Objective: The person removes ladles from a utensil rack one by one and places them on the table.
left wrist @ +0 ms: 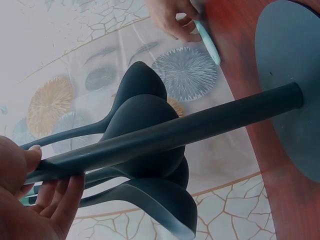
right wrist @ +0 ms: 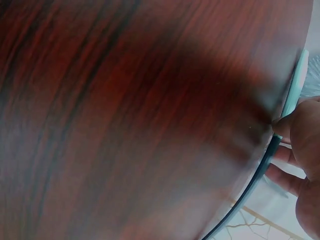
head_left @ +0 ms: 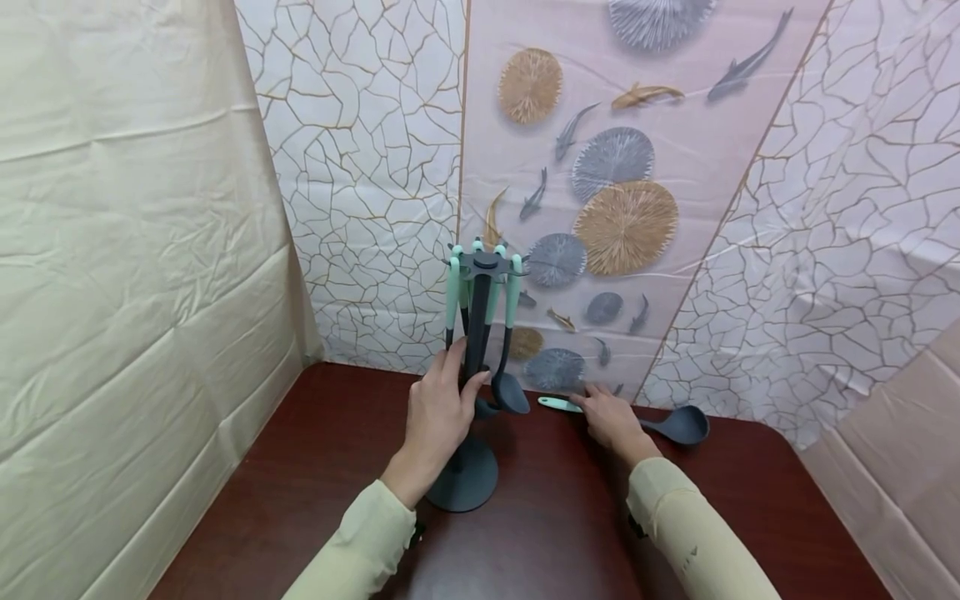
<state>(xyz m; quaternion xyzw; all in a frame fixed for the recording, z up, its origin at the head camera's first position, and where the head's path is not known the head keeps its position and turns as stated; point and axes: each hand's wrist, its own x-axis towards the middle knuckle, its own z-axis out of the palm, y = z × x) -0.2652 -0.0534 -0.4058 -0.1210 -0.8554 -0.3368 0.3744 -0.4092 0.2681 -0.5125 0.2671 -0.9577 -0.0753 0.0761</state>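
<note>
A dark utensil stand [head_left: 467, 482] with a round base rises from the table, and several mint-handled utensils [head_left: 512, 292] hang from its top. My left hand [head_left: 437, 408] holds the upright post [left wrist: 220, 120], thumb on one side and fingers on the other in the left wrist view. Dark utensil heads [left wrist: 145, 132] hang close around that post. By the table's back edge lies a ladle [head_left: 686, 425] with a dark bowl and a mint handle end. My right hand [head_left: 611, 421] pinches its handle [right wrist: 296, 82] between thumb and fingers, covering part of it.
The dark red wooden table [head_left: 555, 533] ends at a patterned cloth backdrop [head_left: 375, 208] right behind the stand and the ladle. A cream cloth [head_left: 135, 292] hangs along the left side, and another cloth [head_left: 900, 467] stands at the right.
</note>
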